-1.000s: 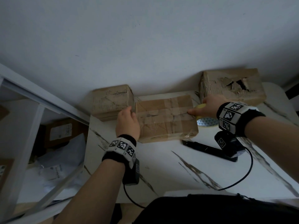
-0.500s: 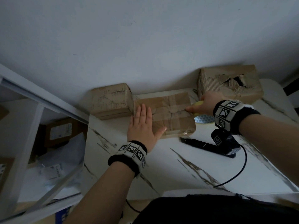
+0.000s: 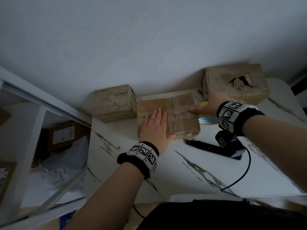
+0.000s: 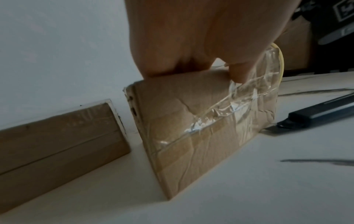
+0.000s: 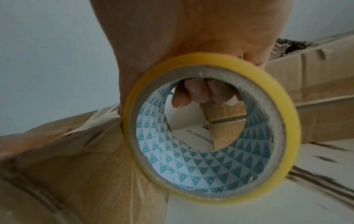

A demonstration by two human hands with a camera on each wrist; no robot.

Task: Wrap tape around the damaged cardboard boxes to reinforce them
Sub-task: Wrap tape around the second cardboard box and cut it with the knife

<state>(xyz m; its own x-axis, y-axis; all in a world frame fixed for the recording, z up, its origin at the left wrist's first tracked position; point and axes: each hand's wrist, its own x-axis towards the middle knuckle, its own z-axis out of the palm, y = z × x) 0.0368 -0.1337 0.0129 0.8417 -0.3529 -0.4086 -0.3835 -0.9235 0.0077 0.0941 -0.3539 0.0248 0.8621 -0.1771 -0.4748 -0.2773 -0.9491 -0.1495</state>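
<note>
A flat cardboard box (image 3: pixel 181 113) with clear tape crossing its top lies mid-table. My left hand (image 3: pixel 154 127) presses flat on its near left part, fingers straight. My right hand (image 3: pixel 209 105) grips a yellow tape roll (image 3: pixel 203 104) at the box's right edge, forefinger stretched onto the box top. In the right wrist view fingers (image 5: pixel 199 94) curl through the tape roll (image 5: pixel 287 121), which touches the box (image 5: pixel 76 159). In the left wrist view crumpled clear tape (image 4: pixel 239 103) runs over the front of the box (image 4: pixel 201 144).
A torn box (image 3: pixel 235 83) with a ragged hole stands at the back right, and a smaller box (image 3: pixel 114 102) at the back left, both against the wall. A black utility knife (image 3: pixel 207 146) lies just in front of the middle box. White shelving (image 3: pixel 25 130) stands left of the table.
My left hand left the box's left edge and now lies flat on its top. My right hand stayed at the right edge with the roll.
</note>
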